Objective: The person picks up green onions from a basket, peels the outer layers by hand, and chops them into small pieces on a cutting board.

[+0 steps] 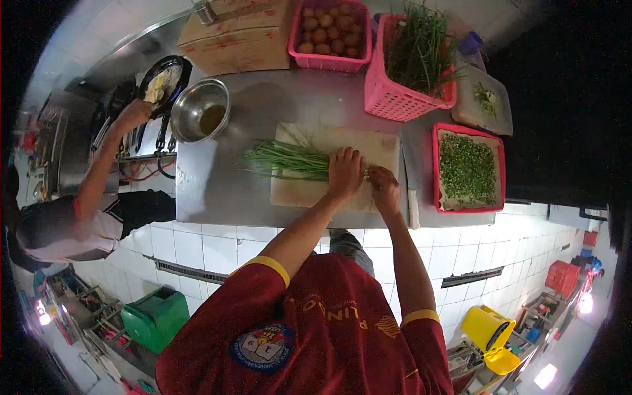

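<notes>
A pale cutting board (309, 191) lies on the steel counter (210, 184). A bunch of long green chives (280, 160) lies across the board. My left hand (345, 172) presses down on the bunch near its cut end. Just to its right, my right hand (384, 187) is closed in a fist at the chive ends, apparently on a knife whose blade is barely visible. A red tray (436, 164) to the right holds a layer of chopped chives (469, 170).
A pink basket of uncut chives (395, 95) and a pink basket of brown eggs (329, 33) stand at the back, beside a cardboard box (237, 33). A steel bowl (201, 108) sits at the left. Another person's hand (131, 113) reaches to a black pan (161, 82).
</notes>
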The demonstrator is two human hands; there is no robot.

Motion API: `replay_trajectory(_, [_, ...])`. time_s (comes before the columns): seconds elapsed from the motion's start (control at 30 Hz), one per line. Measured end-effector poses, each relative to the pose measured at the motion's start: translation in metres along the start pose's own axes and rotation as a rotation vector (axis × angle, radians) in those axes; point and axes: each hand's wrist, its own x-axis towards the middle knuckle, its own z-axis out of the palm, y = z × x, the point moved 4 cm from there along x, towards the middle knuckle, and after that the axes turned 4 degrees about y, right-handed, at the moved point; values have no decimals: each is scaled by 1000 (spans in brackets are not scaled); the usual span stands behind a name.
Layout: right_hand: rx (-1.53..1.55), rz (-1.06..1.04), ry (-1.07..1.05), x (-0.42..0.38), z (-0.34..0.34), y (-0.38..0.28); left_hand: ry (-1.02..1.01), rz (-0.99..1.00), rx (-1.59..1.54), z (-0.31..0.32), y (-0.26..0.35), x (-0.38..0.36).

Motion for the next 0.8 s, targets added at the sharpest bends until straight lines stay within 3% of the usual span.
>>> replay_trajectory(0.57, [58, -30, -34, 5, -8, -13, -136, -70, 68, -1, 3, 4])
replay_trajectory(0.8, [3, -75, 10, -1, -4, -9, -62, -26, 70, -7, 5, 3])
